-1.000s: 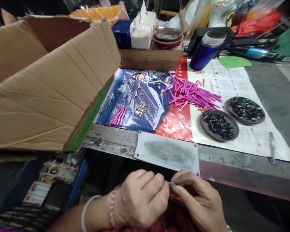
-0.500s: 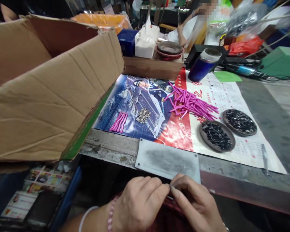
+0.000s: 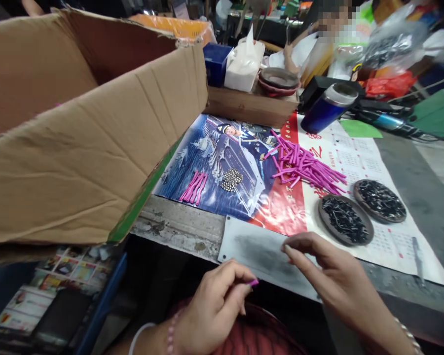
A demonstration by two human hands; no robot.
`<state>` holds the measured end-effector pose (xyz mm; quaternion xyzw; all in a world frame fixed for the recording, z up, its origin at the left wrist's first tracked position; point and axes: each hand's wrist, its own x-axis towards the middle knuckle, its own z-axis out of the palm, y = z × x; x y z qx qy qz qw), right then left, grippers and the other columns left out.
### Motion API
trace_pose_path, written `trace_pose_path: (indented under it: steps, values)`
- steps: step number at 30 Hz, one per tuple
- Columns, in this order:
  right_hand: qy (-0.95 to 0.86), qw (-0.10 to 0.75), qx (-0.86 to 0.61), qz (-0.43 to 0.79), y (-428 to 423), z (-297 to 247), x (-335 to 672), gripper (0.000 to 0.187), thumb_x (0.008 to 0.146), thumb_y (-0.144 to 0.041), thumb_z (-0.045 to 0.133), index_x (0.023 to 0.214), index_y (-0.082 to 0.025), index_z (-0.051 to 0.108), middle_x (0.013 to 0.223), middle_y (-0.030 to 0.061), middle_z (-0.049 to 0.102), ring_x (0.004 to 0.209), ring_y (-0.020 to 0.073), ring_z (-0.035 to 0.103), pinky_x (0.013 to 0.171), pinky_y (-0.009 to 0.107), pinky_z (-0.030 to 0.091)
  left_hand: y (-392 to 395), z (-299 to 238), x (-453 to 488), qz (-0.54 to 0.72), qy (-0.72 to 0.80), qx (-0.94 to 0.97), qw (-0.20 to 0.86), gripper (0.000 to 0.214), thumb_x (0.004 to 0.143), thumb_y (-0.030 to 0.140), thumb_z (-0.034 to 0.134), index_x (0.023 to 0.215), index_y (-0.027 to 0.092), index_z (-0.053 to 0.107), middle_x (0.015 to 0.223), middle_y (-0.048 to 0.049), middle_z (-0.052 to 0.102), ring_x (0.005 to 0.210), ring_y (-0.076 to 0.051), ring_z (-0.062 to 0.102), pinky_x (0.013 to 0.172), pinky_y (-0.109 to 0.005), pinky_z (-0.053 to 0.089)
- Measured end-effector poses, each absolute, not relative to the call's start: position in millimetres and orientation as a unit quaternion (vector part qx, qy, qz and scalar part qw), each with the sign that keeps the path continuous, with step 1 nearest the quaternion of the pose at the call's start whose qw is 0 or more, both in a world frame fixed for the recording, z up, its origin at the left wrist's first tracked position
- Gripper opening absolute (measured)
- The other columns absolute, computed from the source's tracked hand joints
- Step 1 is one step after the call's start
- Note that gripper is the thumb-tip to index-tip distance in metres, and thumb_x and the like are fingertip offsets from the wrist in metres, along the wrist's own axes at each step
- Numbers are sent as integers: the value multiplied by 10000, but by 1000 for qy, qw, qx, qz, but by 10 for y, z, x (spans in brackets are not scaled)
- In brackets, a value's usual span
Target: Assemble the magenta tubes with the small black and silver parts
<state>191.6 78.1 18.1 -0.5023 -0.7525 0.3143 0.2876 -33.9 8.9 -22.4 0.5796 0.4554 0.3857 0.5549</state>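
My left hand (image 3: pixel 222 298) is closed near the table's front edge, thumb and forefinger pinching a thin purple stick (image 3: pixel 253 283) whose tip pokes out. The rest of that stick is hidden in the fingers. Over the grey metal plate (image 3: pixel 240 244), my right hand (image 3: pixel 329 271) has thumb and forefinger tips pressed together; whatever they may hold is too small to make out. Beyond it, two shallow round dishes hold dark, thin pin-like pieces: the nearer dish (image 3: pixel 368 239) and the farther dish (image 3: pixel 401 217).
A loose heap of purple sticks (image 3: pixel 303 165) lies on a printed poster (image 3: pixel 281 209). Left of it are a small pile of shiny beads (image 3: pixel 232 180) and several purple sticks (image 3: pixel 194 188). A large cardboard box (image 3: pixel 96 143) blocks the left side. A blue tumbler (image 3: pixel 325 111) stands behind.
My hands have parted: the right moved up and right over the plate, the left stayed low. A purple tip now shows in my left hand. The view shifted slightly left.
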Motion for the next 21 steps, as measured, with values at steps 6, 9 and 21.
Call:
trace_pose_path:
  steps: [6,9,21]
  values:
    - [-854,134,-458,210,1528,155,1483,134,985,-174,527,896,-180,628,862,45,707,790,173,667,704,264,491,51,-188,-405,394,470,542,573,142,982,186,492,943,164,627,740,3,570,552,-86,505,536,-185,428]
    - [-867,84,-455,185,1811,61,1227,100,967,-147,566,884,-168,618,887,61,691,828,187,657,742,274,469,25,-188,-483,403,479,539,563,143,978,223,512,931,166,634,732,0,567,539,-87,491,523,-185,423]
    - [-876,-5,-457,154,2161,7,879,151,903,-68,588,777,-151,592,822,39,660,733,162,599,710,283,437,11,-344,-651,432,483,467,601,328,1004,469,538,945,174,669,747,14,525,523,-59,420,500,-165,373]
